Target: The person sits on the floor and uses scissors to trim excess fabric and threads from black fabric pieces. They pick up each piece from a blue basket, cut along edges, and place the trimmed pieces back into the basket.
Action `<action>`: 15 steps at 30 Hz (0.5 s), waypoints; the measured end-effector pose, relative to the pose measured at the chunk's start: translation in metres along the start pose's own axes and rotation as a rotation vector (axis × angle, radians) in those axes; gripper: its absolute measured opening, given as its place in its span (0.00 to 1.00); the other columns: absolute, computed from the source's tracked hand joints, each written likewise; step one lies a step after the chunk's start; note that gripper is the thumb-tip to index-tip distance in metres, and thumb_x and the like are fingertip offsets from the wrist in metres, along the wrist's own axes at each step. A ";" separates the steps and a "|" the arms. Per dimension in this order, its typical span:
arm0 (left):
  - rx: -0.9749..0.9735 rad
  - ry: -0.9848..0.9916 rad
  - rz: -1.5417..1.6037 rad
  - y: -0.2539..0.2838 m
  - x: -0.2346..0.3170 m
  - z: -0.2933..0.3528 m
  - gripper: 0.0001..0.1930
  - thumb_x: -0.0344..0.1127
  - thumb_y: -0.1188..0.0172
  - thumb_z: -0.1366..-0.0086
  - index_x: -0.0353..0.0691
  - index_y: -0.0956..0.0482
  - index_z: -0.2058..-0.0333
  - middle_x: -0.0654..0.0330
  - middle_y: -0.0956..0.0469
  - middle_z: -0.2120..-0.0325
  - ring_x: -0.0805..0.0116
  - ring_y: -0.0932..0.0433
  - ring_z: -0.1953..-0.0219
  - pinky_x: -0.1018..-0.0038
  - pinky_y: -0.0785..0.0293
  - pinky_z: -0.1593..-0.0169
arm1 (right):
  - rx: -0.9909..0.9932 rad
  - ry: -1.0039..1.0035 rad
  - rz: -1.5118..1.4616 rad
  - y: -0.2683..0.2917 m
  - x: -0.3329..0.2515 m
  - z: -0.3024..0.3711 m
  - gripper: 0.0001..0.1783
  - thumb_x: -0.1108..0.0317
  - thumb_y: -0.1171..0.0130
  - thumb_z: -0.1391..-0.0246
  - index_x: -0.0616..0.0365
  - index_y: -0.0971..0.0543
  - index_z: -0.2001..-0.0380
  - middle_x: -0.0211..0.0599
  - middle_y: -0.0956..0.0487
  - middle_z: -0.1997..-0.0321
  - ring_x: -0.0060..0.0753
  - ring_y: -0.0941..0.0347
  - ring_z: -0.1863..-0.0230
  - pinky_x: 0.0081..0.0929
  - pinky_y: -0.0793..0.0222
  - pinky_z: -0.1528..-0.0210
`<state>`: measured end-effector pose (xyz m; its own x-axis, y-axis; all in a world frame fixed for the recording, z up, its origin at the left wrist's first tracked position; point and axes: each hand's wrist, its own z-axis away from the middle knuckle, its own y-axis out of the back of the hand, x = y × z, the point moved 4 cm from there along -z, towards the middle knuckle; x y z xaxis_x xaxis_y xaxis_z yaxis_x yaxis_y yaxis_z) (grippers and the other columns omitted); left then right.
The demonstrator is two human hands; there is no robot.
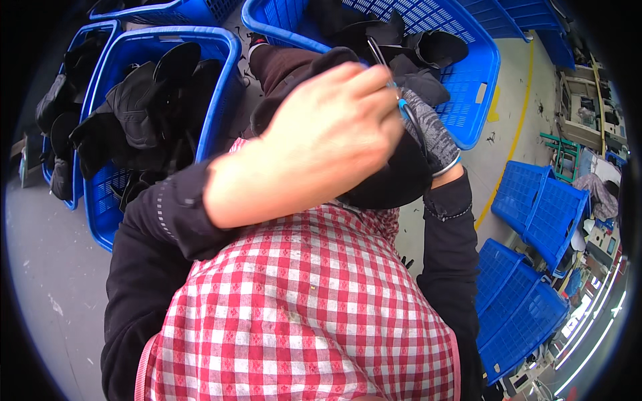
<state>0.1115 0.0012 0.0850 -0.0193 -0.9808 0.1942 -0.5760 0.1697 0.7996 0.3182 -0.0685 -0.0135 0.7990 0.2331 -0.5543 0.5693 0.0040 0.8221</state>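
Observation:
My bare left hand [314, 144] is raised over my lap, its fingers curled closed near the scissors, slightly blurred; whatever they pinch is hidden. In a grey knitted glove, my right hand [433, 127] is closed around small scissors [406, 110] with blue on the handle, the metal blades pointing up and away. A black cap [394, 175] lies beneath and between my hands, against my red-and-white checked apron [307, 301]. My left hand covers much of it, and I cannot tell which fingers grip it.
Blue plastic baskets [231, 50] with dark caps [140, 107] stand at the left. Another blue basket [485, 110], also holding dark caps, is just ahead. Blue baskets [542, 207] lie at the right beyond a yellow floor line [511, 144]. Dark scraps litter the floor.

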 end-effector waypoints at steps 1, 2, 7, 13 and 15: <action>-0.236 0.083 -0.108 -0.021 -0.005 0.007 0.10 0.31 0.35 0.42 0.33 0.17 0.63 0.55 0.19 0.62 0.60 0.22 0.56 0.69 0.25 0.50 | 0.052 -0.175 -0.348 -0.001 0.013 -0.007 0.20 0.63 0.40 0.33 0.61 0.24 0.43 0.44 0.16 0.50 0.38 0.18 0.49 0.30 0.22 0.45; -0.457 0.141 -0.214 -0.042 -0.013 0.020 0.09 0.30 0.37 0.43 0.32 0.19 0.65 0.56 0.21 0.65 0.60 0.23 0.57 0.69 0.26 0.50 | 0.017 -0.365 -0.551 -0.006 0.026 -0.009 0.19 0.67 0.42 0.33 0.62 0.24 0.42 0.42 0.17 0.51 0.36 0.19 0.50 0.29 0.23 0.46; -0.182 0.436 -0.045 -0.086 -0.063 0.040 0.09 0.27 0.36 0.42 0.35 0.27 0.64 0.53 0.23 0.64 0.52 0.19 0.59 0.63 0.22 0.55 | 0.036 -0.216 -0.190 0.001 0.045 -0.023 0.17 0.78 0.46 0.35 0.63 0.24 0.43 0.37 0.19 0.51 0.29 0.21 0.53 0.24 0.25 0.48; -0.134 0.262 0.428 -0.089 -0.108 0.002 0.16 0.22 0.28 0.47 0.35 0.21 0.59 0.53 0.23 0.61 0.54 0.19 0.58 0.67 0.20 0.53 | -0.105 -0.057 -0.065 -0.005 0.041 -0.009 0.14 0.71 0.47 0.34 0.60 0.22 0.47 0.42 0.18 0.55 0.39 0.21 0.55 0.33 0.25 0.49; -0.224 0.224 0.459 -0.101 -0.107 -0.004 0.16 0.21 0.28 0.47 0.35 0.20 0.59 0.54 0.23 0.62 0.55 0.18 0.58 0.66 0.20 0.53 | -0.104 -0.055 0.237 -0.011 0.041 0.013 0.15 0.71 0.47 0.34 0.60 0.22 0.46 0.45 0.19 0.54 0.42 0.21 0.54 0.36 0.26 0.49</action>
<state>0.1749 0.0894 -0.0147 -0.0389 -0.7612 0.6474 -0.3615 0.6147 0.7010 0.3469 -0.0712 -0.0467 0.9187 0.1863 -0.3483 0.3441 0.0557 0.9373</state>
